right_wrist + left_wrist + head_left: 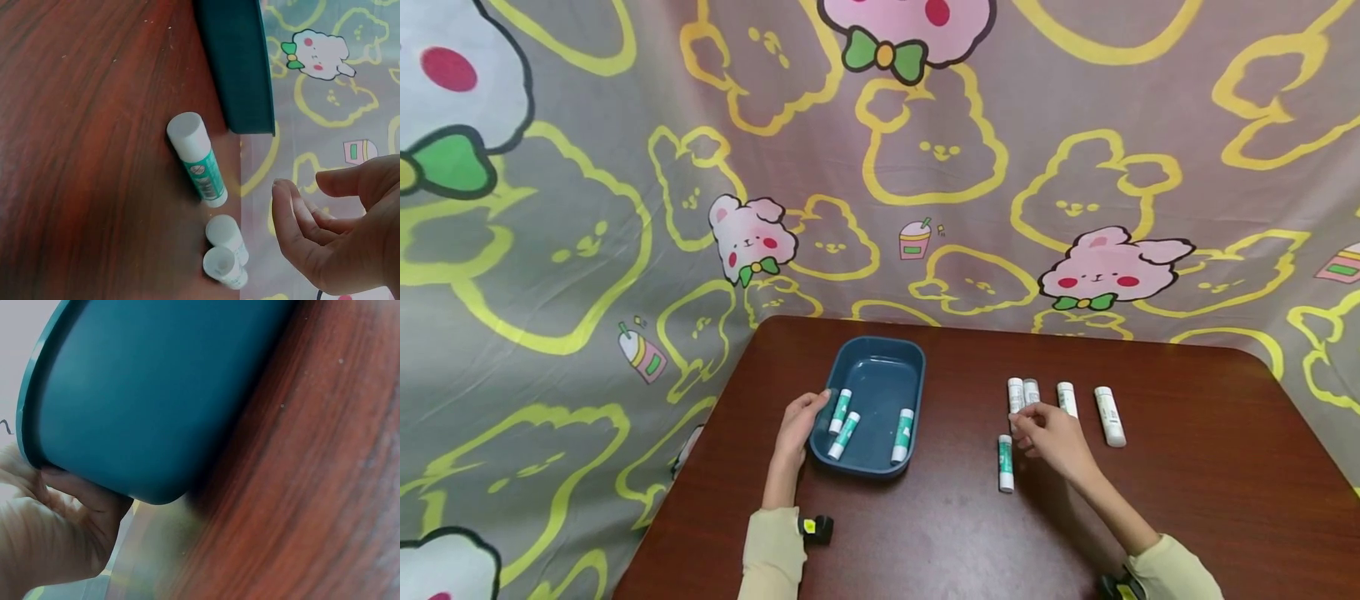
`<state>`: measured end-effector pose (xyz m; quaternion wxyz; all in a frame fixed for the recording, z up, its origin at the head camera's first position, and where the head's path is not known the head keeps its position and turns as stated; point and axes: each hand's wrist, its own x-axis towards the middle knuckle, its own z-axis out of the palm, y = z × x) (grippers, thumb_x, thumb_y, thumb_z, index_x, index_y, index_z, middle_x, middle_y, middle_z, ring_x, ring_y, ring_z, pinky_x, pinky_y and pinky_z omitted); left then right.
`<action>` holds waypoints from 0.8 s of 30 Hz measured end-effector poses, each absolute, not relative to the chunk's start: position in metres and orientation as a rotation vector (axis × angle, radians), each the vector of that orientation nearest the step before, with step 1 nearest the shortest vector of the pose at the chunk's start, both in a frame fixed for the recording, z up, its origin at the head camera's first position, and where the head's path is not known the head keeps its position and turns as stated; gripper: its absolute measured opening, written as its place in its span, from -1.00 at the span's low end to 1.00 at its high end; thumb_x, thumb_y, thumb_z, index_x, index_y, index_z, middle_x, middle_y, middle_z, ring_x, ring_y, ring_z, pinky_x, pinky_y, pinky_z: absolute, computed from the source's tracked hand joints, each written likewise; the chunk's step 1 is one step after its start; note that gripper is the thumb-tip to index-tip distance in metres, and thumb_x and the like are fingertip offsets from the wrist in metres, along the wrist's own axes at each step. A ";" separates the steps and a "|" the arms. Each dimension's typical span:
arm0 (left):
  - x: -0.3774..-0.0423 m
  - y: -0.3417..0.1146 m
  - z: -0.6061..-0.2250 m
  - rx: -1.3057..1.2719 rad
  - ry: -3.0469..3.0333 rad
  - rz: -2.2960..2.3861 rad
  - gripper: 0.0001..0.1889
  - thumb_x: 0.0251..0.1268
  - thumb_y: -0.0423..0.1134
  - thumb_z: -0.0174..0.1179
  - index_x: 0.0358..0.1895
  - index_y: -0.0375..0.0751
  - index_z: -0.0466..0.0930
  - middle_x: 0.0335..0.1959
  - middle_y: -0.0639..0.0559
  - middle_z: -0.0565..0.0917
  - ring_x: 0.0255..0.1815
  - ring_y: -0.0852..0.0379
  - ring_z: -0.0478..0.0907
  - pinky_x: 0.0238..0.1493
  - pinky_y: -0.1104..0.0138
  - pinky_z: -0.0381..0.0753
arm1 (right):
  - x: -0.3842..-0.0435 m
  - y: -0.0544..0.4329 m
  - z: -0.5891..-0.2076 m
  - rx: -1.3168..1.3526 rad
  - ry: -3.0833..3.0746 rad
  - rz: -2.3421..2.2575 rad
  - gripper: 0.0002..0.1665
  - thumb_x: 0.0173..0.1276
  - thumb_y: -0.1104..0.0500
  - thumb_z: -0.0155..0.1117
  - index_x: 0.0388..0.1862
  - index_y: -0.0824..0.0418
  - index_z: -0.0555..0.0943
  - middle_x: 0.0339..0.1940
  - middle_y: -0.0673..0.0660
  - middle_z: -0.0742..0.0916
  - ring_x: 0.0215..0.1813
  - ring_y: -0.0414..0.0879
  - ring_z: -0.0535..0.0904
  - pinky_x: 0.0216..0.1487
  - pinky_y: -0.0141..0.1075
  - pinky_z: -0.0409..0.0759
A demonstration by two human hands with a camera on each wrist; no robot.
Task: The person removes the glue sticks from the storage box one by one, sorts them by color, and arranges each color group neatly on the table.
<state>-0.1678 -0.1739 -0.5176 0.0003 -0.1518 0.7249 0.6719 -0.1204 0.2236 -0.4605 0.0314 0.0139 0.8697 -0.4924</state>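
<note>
A blue plastic bin (868, 473) stands on the table with three green-and-white glue sticks inside, one of them a glue stick (902, 436) by the right wall. My left hand (799, 425) grips the bin's left rim, thumb on top and fingers against the outer wall (144, 394). Right of the bin, my right hand (1054, 437) hovers over the table, fingers loosely bent and holding nothing. Nearest to it lies a green-labelled glue stick (1006, 463), also seen in the right wrist view (203, 169). Two white tubes (1016, 393) lie side by side just beyond the fingers.
Farther right on the brown wooden table (940, 533) lie two more white tubes, a shorter-looking tube (1066, 398) partly behind the right hand and another tube (1108, 415). A patterned cloth (940, 167) hangs behind the table and along its left side.
</note>
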 end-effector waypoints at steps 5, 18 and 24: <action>-0.171 -0.175 -0.518 -0.456 2.253 2.107 -0.63 0.53 -0.15 0.23 -0.35 -0.44 0.55 -0.55 -0.03 0.51 -0.45 0.06 0.45 -0.37 0.28 0.44 | -0.125 0.217 -0.457 0.027 2.663 -1.529 -0.69 0.53 0.18 0.29 -0.07 0.48 0.65 -0.41 0.20 0.76 -0.42 -0.05 0.71 -0.40 -0.22 0.70; -0.166 -0.172 -0.517 -0.484 2.266 2.130 -0.66 0.49 -0.11 0.28 -0.33 -0.36 0.59 -0.49 -0.02 0.57 -0.43 0.12 0.48 -0.35 0.32 0.48 | -0.135 0.192 -0.450 -0.036 2.673 -1.567 -0.69 0.56 0.15 0.27 -0.06 0.43 0.68 -0.43 0.23 0.77 -0.42 0.07 0.75 -0.36 -0.16 0.72; -0.165 -0.172 -0.517 -0.493 2.281 2.118 -0.63 0.50 -0.08 0.27 -0.32 -0.39 0.58 -0.47 -0.04 0.57 -0.42 0.11 0.47 -0.35 0.32 0.46 | -0.139 0.181 -0.445 -0.087 2.675 -1.587 -0.72 0.56 0.16 0.26 -0.08 0.40 0.67 -0.47 0.20 0.76 -0.43 0.08 0.72 -0.41 -0.18 0.67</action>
